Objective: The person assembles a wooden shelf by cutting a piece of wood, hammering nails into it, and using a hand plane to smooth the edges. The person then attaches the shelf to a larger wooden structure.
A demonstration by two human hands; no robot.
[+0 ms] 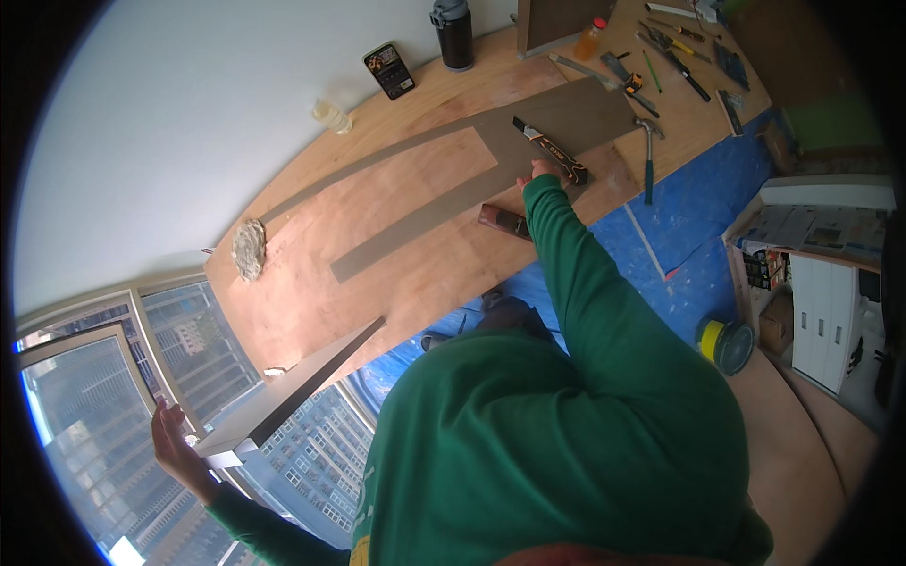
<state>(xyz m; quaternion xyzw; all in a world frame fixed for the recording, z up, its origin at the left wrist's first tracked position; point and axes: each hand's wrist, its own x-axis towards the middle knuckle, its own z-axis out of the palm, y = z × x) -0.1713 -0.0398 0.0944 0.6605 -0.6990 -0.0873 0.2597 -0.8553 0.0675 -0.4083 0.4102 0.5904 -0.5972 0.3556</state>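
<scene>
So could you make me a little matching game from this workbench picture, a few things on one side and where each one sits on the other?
Things:
1. utility knife
2. hammer
3. black bottle
4. long board

Places:
A. at the bench's far edge, by the white wall
B. on the brown sheet, at the right hand
C. held at its end by the left hand
D. at the bench's near edge, beside the blue floor cover

Pairs: 1-B, 2-D, 3-A, 4-C
</scene>
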